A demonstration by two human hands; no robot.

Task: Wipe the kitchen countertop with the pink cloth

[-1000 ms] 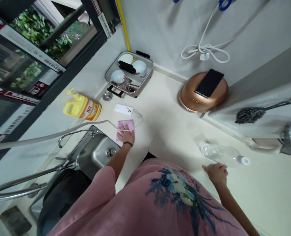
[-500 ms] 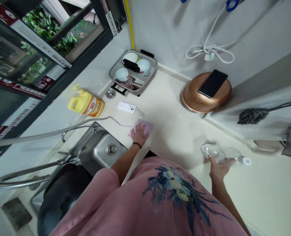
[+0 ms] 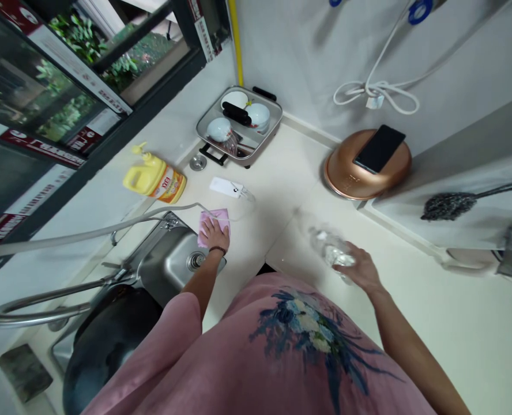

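My left hand (image 3: 213, 235) lies flat with spread fingers on a folded pink cloth (image 3: 203, 237), pressing it against the counter by the sink's edge. On the other side, my right hand (image 3: 362, 266) is closed around a clear plastic bottle (image 3: 339, 257). Motion blurs the bottle, and its pale cap end points to the left, away from my palm. A white tag-like object (image 3: 226, 187) with a loop rests on the counter beyond the cloth.
A steel sink (image 3: 161, 262) with a dark wok (image 3: 113, 340) is at left. Behind stand a yellow detergent bottle (image 3: 156, 180) and an electric pan (image 3: 262, 144) with bowls. A phone (image 3: 380, 148) lies on an upturned copper-coloured basin (image 3: 346, 167). A grey hose (image 3: 87, 234) crosses the counter.
My left hand has slid the pink cloth left to the sink's edge. My right hand has brought the bottle leftward and turned it, so its cap end now points left instead of right.
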